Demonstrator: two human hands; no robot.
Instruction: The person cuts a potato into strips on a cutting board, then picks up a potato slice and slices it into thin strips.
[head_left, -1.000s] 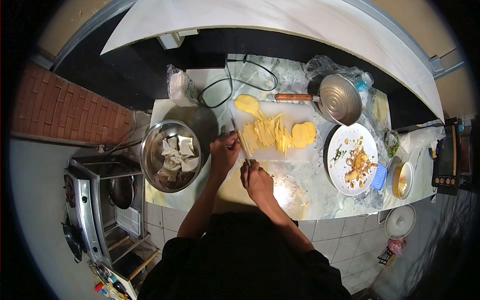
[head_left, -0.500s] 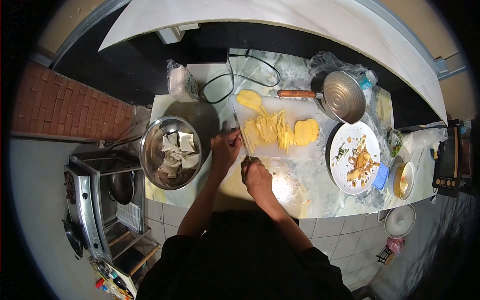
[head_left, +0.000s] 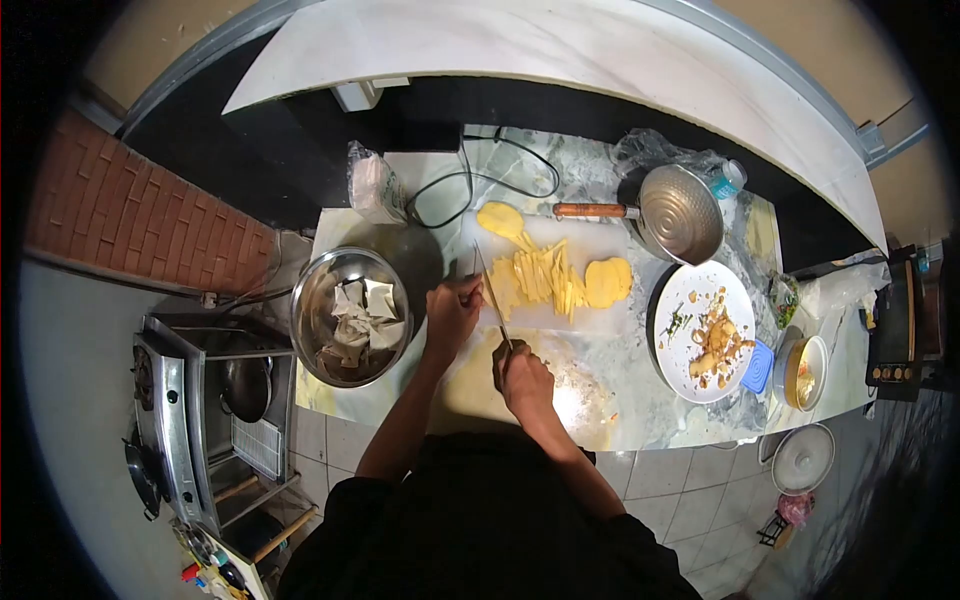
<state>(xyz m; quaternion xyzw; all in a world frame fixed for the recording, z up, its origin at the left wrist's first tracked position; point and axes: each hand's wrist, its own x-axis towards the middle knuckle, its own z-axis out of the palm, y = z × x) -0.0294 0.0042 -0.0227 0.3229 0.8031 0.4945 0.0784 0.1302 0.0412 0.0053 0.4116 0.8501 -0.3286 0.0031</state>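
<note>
My right hand (head_left: 528,382) grips the handle of a kitchen knife (head_left: 491,293), its blade pointing away from me across the left part of a white cutting board (head_left: 600,235). Beside the blade, on its left, my left hand (head_left: 454,318) is closed with curled fingers; whatever they may pinch is hidden. To the right of the blade lies a pile of yellow potato strips (head_left: 540,276). Round potato slices (head_left: 607,282) rest at the board's right, and more slices (head_left: 500,220) at its far left.
Left of my hands stands a steel bowl (head_left: 302,318) holding white pieces. A saucepan (head_left: 680,212) with a wooden handle sits behind a white plate (head_left: 683,365) of peelings. A black cord (head_left: 432,222) loops behind the board. A stove (head_left: 160,400) stands far left.
The view has tilted, so the counter sits lower in the picture. The knife has shifted slightly right and towards me, its blade now more slanted. My left hand stays beside it.
</note>
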